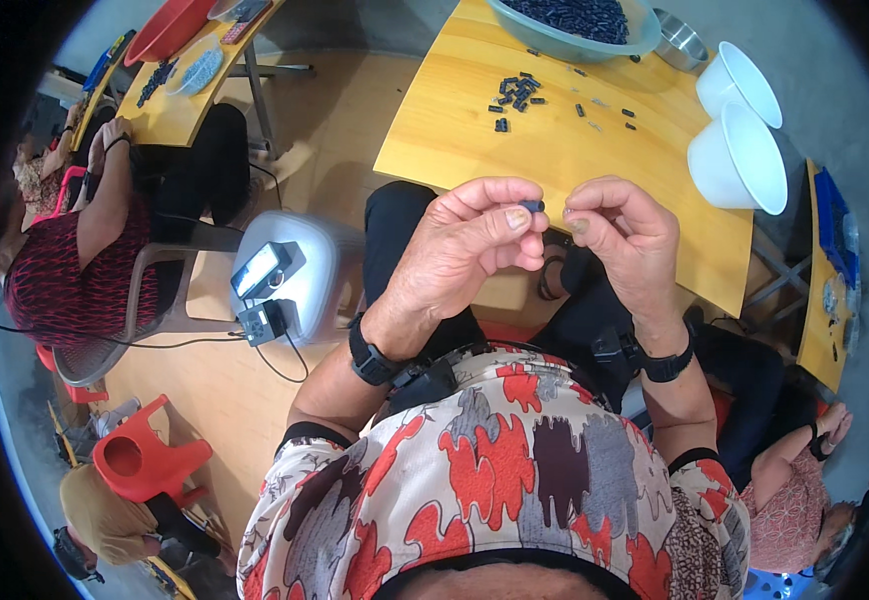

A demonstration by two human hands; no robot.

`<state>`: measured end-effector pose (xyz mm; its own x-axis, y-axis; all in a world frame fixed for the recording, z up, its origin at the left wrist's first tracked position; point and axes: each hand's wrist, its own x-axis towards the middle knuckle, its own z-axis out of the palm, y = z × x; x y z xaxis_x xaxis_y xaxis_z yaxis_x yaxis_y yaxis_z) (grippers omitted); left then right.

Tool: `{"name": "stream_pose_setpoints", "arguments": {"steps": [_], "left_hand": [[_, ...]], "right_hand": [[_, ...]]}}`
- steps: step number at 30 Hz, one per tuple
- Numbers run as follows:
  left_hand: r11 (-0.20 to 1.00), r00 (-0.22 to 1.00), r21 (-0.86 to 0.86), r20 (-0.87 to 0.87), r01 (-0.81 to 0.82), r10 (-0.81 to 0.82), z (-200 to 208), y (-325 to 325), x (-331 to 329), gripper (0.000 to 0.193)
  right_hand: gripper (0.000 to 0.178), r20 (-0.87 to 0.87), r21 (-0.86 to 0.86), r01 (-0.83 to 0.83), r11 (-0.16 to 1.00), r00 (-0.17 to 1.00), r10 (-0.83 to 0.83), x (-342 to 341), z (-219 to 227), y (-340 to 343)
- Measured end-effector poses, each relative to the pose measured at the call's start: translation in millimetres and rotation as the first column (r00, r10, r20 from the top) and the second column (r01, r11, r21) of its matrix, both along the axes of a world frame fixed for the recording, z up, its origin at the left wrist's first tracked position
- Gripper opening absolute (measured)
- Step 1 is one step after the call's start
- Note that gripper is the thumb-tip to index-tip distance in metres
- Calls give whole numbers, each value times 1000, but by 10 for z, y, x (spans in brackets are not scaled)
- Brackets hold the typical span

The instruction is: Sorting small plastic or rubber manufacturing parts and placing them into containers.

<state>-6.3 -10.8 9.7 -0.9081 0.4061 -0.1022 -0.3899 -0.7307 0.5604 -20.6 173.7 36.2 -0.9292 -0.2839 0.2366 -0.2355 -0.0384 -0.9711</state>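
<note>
1. Left hand [470, 232]: thumb and fingers pinched on a small dark part [533, 206], held up at the near edge of the table [440, 125].
2. Right hand [633, 235]: thumb and forefinger drawn close together, just beside the part; cannot tell whether they hold anything.
3. Loose pile [522, 94] of similar dark pieces lies on the tabletop.
4. Beyond: wide basin [555, 42] of dark pieces, metal bowl [683, 42] beside it.
5. Right side: white tub [730, 160].

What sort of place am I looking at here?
Probably a small hand-assembly workshop: a basin heaped with small dark parts stands on a yellow table, the left hand pinches a dark piece, and other people sit nearby.
</note>
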Motion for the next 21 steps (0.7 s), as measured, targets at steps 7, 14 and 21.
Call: {"name": "stream_pose_setpoints", "arguments": {"steps": [7, 14, 21], "left_hand": [[983, 988, -172, -152, -67, 40, 94, 83, 120, 19], [917, 963, -373, -265, -140, 39, 139, 150, 207, 20], [977, 987, -210, -158, -44, 10, 111, 204, 256, 20]], "right_hand": [[10, -265, 165, 120, 979, 961, -74, 145, 62, -10], [11, -276, 139, 109, 984, 959, -67, 217, 30, 63], [8, -112, 58, 39, 998, 993, -32, 270, 136, 67]]}}
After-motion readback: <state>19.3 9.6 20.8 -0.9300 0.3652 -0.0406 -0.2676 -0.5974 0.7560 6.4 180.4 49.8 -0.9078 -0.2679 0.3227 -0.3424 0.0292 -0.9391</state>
